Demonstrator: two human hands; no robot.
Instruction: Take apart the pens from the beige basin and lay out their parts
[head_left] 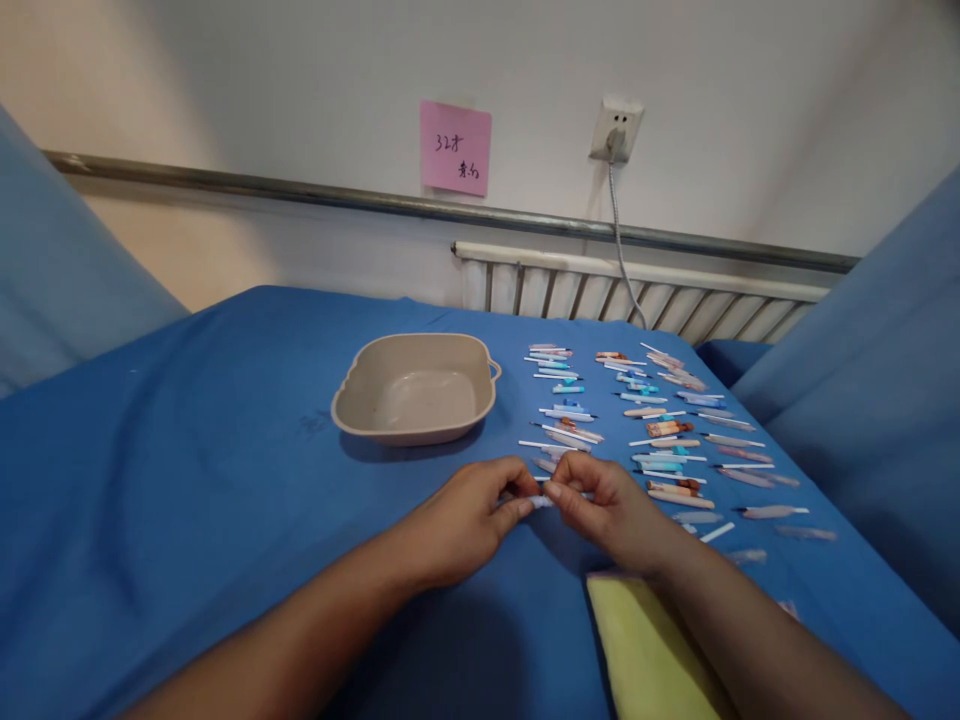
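Note:
Between my two hands is a small, thin, whitish-blue piece (541, 501), partly covered by the fingers. My left hand (480, 515) pinches its left end between thumb and forefinger. From the other side, my right hand (600, 505) closes thumb and fingertips on its right end. Both hands are just above the blue cloth (247, 480). Many slim pens and white sticks lie in rows beyond and right of my right hand, among them a brown-patterned one (667, 428) and a teal one (568, 389).
A beige basin (416, 437) sits beyond my left hand. Under my right forearm lies a yellow-green cloth-like item (645, 650). Along the wall run a metal rail (337, 196) and a white radiator (585, 290). A pink note (455, 148) and a plugged socket (616, 130) are above.

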